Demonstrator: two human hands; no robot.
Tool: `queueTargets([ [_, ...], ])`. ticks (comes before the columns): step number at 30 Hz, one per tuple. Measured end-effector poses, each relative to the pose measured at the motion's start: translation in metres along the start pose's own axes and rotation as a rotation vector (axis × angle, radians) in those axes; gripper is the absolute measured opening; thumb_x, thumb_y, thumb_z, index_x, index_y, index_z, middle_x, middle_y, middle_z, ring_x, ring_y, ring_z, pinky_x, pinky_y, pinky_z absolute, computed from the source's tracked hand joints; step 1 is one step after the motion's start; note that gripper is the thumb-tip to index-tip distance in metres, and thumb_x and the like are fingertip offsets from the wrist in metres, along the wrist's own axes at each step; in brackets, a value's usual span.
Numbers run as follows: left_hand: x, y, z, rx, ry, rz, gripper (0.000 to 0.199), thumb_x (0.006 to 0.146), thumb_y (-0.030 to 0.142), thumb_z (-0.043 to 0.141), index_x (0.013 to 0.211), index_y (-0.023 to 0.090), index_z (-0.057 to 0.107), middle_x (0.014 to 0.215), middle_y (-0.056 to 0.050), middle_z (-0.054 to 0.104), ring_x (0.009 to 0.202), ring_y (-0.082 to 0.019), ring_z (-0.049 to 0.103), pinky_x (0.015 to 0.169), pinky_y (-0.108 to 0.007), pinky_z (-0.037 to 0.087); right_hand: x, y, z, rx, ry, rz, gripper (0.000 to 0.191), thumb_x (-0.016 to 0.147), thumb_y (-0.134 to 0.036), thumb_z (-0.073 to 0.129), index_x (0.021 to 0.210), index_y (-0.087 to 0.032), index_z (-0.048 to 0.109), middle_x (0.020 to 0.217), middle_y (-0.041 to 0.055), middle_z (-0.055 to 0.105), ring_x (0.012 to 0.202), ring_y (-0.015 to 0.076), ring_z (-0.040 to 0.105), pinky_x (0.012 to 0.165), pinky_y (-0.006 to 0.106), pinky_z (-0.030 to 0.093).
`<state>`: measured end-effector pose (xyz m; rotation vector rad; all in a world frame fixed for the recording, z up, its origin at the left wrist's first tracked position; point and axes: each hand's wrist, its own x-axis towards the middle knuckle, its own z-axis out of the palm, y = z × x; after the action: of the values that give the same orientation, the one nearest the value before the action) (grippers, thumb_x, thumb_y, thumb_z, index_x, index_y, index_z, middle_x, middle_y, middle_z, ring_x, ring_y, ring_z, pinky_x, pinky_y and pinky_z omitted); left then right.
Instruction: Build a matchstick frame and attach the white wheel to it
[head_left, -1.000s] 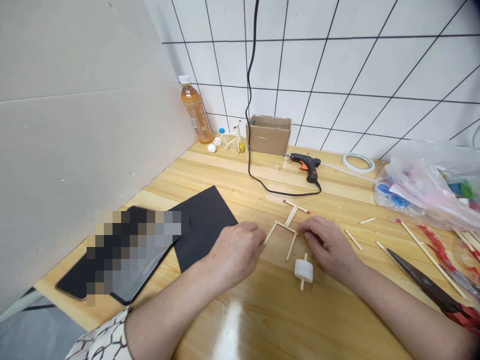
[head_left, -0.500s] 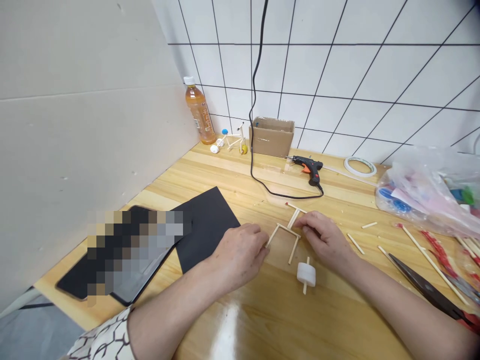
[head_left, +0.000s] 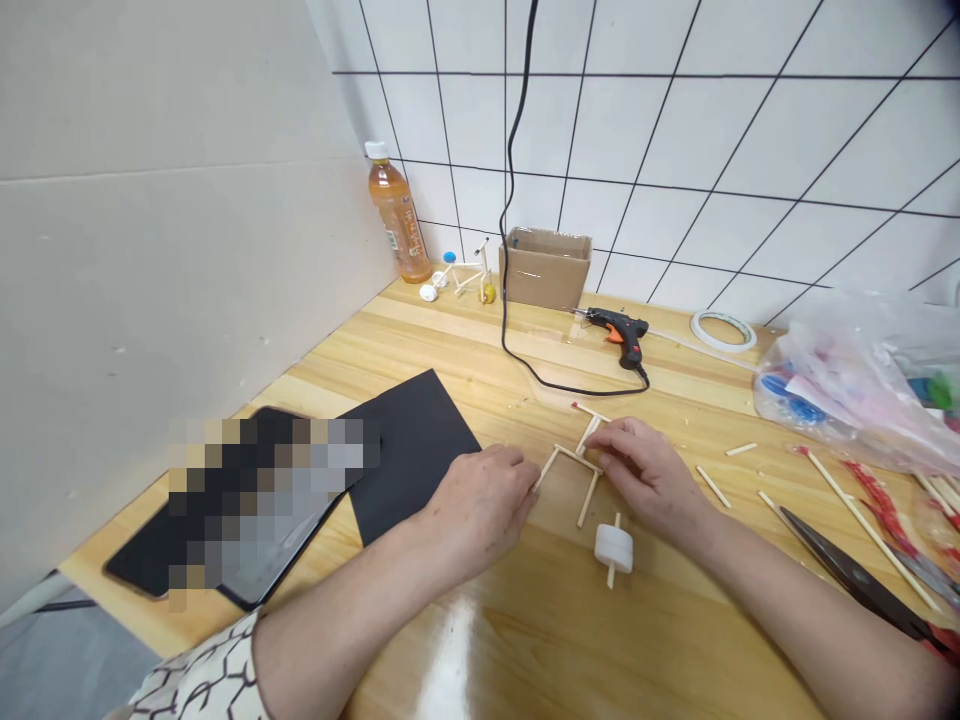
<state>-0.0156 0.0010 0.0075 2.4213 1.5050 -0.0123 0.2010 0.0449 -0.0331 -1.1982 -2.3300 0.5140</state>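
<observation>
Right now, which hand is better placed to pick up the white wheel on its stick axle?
Probably the right hand: it lies closest to the white wheel, with the left hand farther off beyond the stick frame.

Glue gun cord (head_left: 577, 392) lies between right hand (head_left: 645, 475) and cardboard box (head_left: 544, 270).

Bench (head_left: 675, 640): honey-yellow wood, streaked lengthwise grain. Stick frame (head_left: 577, 458): pale wood, small red tip on crossbar. White wheel (head_left: 613, 548) on pale axle. Sleeve (head_left: 202, 672): white, dark hexagon-like line pattern. Wall tiles (head_left: 675, 130): white, black grid lines. Glue gun (head_left: 616, 328): black, orange trigger. Bottle (head_left: 391, 215): amber, white cap. Box (head_left: 546, 268): tan cardboard. Paper sheet (head_left: 416, 470): black. Scissors (head_left: 847, 572): dark blades, red handle. Plastic bag (head_left: 847, 385): translucent, blue, pink, green showing through.
</observation>
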Motion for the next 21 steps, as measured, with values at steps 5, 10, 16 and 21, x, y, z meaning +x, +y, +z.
queueTargets([
  [5, 0.0002, -0.0002, 0.0002, -0.001, -0.004, 0.001, 0.023, 0.088, 0.024, 0.035, 0.080, 0.018, 0.056, 0.083, -0.004, 0.060, 0.077, -0.018, 0.058, 0.058, -0.026, 0.042, 0.0003, 0.0007, 0.0003, -0.044, -0.013, -0.021, 0.025, 0.087, -0.018, 0.043, 0.100, -0.024, 0.064, 0.093, 0.0068, 0.062, 0.088, 0.0212, 0.055, 0.075, 0.038, 0.041],
  [10, 0.0005, -0.0001, 0.0000, -0.003, -0.006, -0.001, 0.023, 0.088, 0.024, 0.035, 0.079, 0.018, 0.056, 0.082, -0.004, 0.060, 0.076, -0.018, 0.058, 0.058, -0.026, 0.042, -0.0006, 0.0008, 0.0009, -0.065, -0.015, -0.029, 0.026, 0.088, -0.019, 0.043, 0.101, -0.025, 0.065, 0.093, 0.0068, 0.062, 0.087, 0.0209, 0.056, 0.075, 0.038, 0.040],
  [16, 0.0012, -0.0005, 0.0011, -0.014, -0.005, -0.006, 0.023, 0.088, 0.023, 0.036, 0.080, 0.019, 0.057, 0.082, -0.003, 0.060, 0.077, -0.017, 0.058, 0.058, -0.025, 0.041, -0.0007, 0.0007, 0.0015, -0.071, -0.003, -0.028, 0.028, 0.088, -0.018, 0.042, 0.101, -0.025, 0.065, 0.092, 0.0066, 0.062, 0.086, 0.0207, 0.056, 0.075, 0.038, 0.041],
  [21, 0.0016, -0.0004, 0.0008, -0.007, -0.009, -0.003, 0.025, 0.089, 0.024, 0.034, 0.081, 0.019, 0.058, 0.081, -0.003, 0.060, 0.077, -0.018, 0.058, 0.058, -0.025, 0.041, -0.0003, 0.0001, 0.0010, -0.066, -0.013, -0.029, 0.028, 0.088, -0.017, 0.042, 0.101, -0.024, 0.066, 0.092, 0.0068, 0.062, 0.086, 0.0207, 0.055, 0.075, 0.038, 0.040],
])
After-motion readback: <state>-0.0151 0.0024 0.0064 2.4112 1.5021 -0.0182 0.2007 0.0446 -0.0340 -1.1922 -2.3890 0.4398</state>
